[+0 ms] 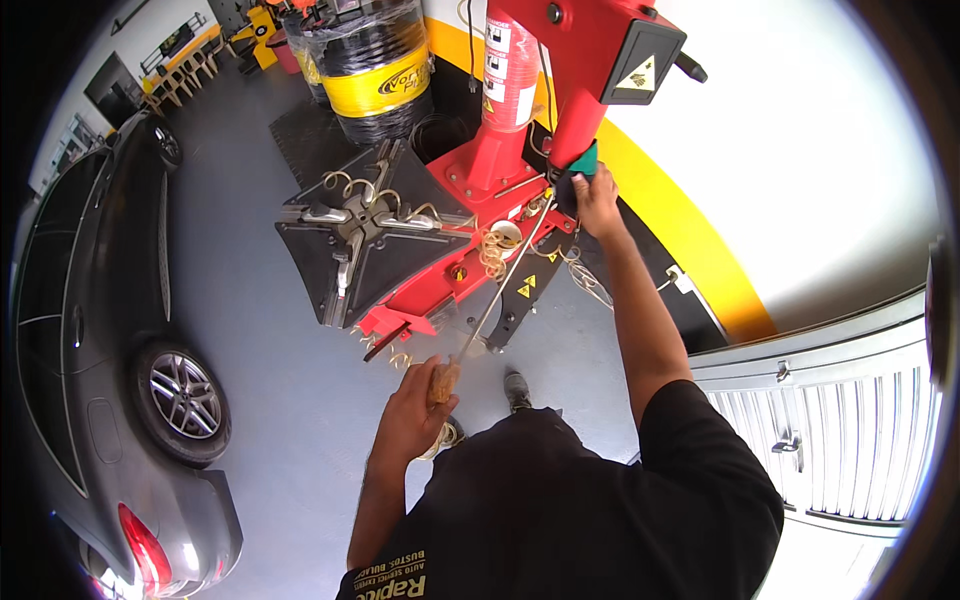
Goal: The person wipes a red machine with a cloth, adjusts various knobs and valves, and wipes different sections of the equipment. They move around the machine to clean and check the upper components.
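My left hand (412, 412) is closed round the orange-brown handle (444, 382) of a long thin rod (503, 290). The rod slants up and to the right, its far end close to my right hand (600, 203). That hand grips a green and dark piece (582, 164) against the red tyre changer (480, 165), at the foot of its thick red arm. I cannot make out whether the piece is cloth or something stiffer. Left of my hands lies the machine's black turntable (395, 270) with metal clamps and a coiled tan hose (492, 262) beside it.
A dark grey car (100, 380) stands on the left. Wrapped drums (378, 90) are behind the machine. A black part with warning signs (522, 295) reaches toward my feet. Loose cables (590, 280) lie near the wall, and a white slatted door (840, 430) is at right.
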The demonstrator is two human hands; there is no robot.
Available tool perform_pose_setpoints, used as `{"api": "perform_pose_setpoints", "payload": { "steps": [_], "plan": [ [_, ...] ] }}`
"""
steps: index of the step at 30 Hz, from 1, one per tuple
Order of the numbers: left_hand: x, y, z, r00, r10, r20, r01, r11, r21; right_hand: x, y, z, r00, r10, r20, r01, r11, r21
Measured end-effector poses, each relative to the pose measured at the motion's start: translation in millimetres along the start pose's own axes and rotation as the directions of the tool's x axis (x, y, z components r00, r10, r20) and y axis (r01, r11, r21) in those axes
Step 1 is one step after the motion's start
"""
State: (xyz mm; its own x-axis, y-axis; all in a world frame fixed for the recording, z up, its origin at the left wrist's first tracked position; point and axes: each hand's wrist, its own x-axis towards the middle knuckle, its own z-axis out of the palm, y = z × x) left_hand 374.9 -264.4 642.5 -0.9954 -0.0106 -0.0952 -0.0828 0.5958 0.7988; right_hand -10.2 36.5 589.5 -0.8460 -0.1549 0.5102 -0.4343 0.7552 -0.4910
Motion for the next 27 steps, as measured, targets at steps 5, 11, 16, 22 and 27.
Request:
{"api": "perform_pose_setpoints", "payload": {
  "steps": [5, 11, 16, 22, 27],
  "plan": [
    [-10.0, -12.4, -1.3, 0.997, -0.070, -0.011, 0.070, 0.996, -0.047, 2.9, -8.5, -73.1, 0.894, 0.431, 0.121, -0.140, 0.013, 0.990],
    [-7.7, -16.2, 3.3, 0.999, -0.036, 0.001, 0.036, 0.996, -0.078, 52.3, -86.7, -60.6, 0.988, 0.091, -0.126, 0.027, 0.699, 0.715],
    [5.5, -12.4, 7.4, 1.000, -0.003, -0.007, 0.003, 0.999, -0.051, 18.4, -65.9, 23.5, 0.953, -0.034, -0.301, 0.036, 0.999, -0.001],
    [5.8, -6.9, 4.7, 0.999, -0.046, -0.025, 0.045, 0.997, -0.060, 56.4, -86.0, -0.2, 0.885, -0.031, -0.465, 0.098, 0.988, 0.120],
    [7.7, 3.1, 2.9, 0.994, -0.105, -0.035, 0.103, 0.992, -0.073, 75.4, -123.9, -22.8, 0.813, -0.010, -0.582, 0.113, 0.983, 0.142]
  ]
}}
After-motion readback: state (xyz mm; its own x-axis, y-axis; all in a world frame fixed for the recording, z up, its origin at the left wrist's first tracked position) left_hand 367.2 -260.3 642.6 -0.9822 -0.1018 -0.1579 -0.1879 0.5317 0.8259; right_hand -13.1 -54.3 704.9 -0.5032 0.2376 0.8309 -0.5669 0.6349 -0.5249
